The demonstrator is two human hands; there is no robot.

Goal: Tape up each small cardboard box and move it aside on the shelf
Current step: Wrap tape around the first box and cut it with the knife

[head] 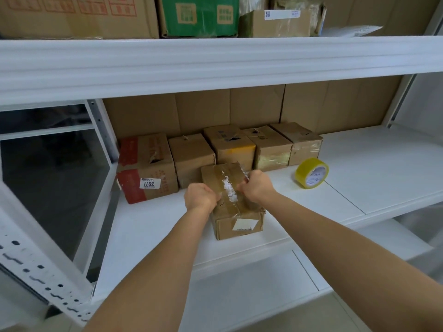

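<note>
Both hands on a small box at the front of a white shelf.

The left hand (201, 195) and the right hand (256, 185) are curled on top of the small cardboard box (236, 213), apparently pinching its clear tape. On the white metal shelf (374, 164), a row of boxes (220, 149) stands behind it; a yellow tape roll (311, 173) lies to the right.

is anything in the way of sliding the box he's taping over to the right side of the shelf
Only the tape roll lies to the right, set further back than the box. The shelf straight right of the box shows nothing visible in the way.
</note>
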